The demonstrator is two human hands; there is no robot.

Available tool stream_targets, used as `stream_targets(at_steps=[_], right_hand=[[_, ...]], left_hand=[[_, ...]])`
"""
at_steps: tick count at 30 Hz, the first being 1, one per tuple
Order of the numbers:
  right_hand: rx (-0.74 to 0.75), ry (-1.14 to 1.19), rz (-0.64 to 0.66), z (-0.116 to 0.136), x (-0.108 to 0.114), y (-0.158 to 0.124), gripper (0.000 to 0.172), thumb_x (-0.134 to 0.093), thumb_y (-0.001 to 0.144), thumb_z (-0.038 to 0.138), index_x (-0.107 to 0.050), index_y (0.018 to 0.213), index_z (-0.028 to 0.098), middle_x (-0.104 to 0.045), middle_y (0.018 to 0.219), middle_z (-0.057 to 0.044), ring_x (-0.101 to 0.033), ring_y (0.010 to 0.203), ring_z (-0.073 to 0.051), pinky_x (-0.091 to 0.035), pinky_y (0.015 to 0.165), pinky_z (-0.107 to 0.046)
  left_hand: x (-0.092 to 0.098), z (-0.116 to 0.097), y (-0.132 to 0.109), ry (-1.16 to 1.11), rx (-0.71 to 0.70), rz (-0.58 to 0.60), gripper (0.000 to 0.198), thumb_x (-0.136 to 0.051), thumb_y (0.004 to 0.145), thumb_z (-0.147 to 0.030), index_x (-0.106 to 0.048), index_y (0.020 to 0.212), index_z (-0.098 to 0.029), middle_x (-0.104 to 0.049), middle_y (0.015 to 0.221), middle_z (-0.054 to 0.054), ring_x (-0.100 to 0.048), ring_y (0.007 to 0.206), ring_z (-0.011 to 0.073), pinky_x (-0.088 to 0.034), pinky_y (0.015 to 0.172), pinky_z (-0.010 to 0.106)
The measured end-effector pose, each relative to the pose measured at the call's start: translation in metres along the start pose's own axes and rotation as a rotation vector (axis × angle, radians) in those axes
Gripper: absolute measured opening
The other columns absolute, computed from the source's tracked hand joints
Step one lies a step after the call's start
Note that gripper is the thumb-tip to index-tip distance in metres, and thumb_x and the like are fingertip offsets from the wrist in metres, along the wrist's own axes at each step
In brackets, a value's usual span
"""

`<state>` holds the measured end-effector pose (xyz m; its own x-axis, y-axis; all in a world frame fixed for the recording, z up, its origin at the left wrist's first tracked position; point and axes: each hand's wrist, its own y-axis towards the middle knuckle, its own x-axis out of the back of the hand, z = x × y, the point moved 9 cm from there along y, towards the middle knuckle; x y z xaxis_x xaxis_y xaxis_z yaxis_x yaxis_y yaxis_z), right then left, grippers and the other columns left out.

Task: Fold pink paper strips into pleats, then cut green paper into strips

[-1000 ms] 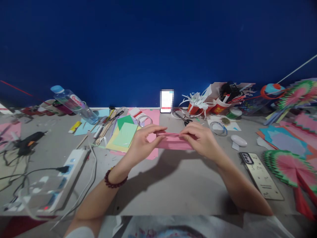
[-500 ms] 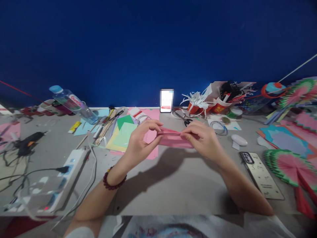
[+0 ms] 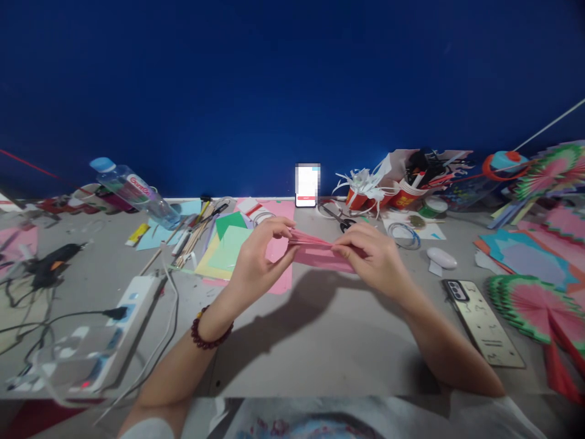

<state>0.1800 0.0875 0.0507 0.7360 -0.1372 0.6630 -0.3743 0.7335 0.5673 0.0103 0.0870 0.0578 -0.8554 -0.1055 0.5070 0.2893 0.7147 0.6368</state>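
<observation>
A pink sheet of paper (image 3: 317,258), with several narrow folds gathered along its upper edge, is held above the table between my two hands. My left hand (image 3: 267,251) pinches the left end of the folds between thumb and fingers. At the right end, my right hand (image 3: 369,253) pinches the same folds with thumb and forefinger. The lower part of the sheet hangs flat below the folds. A stack of coloured paper (image 3: 228,247) lies just behind and left of my left hand, and black-handled scissors (image 3: 346,225) rest beyond my right hand.
A lit phone (image 3: 306,186) leans against the blue wall. On the left are a power strip (image 3: 123,329), a glue gun (image 3: 57,262) and a tilted water bottle (image 3: 137,192). To the right lie another phone (image 3: 484,326), a white mouse-shaped object (image 3: 442,258) and a folded paper fan (image 3: 530,305).
The folds at the left end look slightly more spread, and my left hand has shifted a little. My right hand stays almost where it was, still pinching the paper.
</observation>
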Motion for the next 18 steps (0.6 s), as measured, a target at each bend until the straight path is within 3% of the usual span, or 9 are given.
stream_targets(at_steps=[18], right_hand=[[0.004, -0.002, -0.005, 0.0003, -0.0014, -0.0006, 0.018, -0.054, 0.091, 0.020, -0.066, 0.078, 0.022, -0.065, 0.072, -0.004, -0.057, 0.072, -0.019, -0.043, 0.068, -0.034]], left_hand=[[-0.0026, 0.0004, 0.0006, 0.014, -0.028, 0.014, 0.009, -0.061, 0.086, -0.014, -0.065, 0.092, -0.020, -0.064, 0.109, 0.008, -0.060, 0.107, 0.0195, -0.049, 0.093, 0.037]])
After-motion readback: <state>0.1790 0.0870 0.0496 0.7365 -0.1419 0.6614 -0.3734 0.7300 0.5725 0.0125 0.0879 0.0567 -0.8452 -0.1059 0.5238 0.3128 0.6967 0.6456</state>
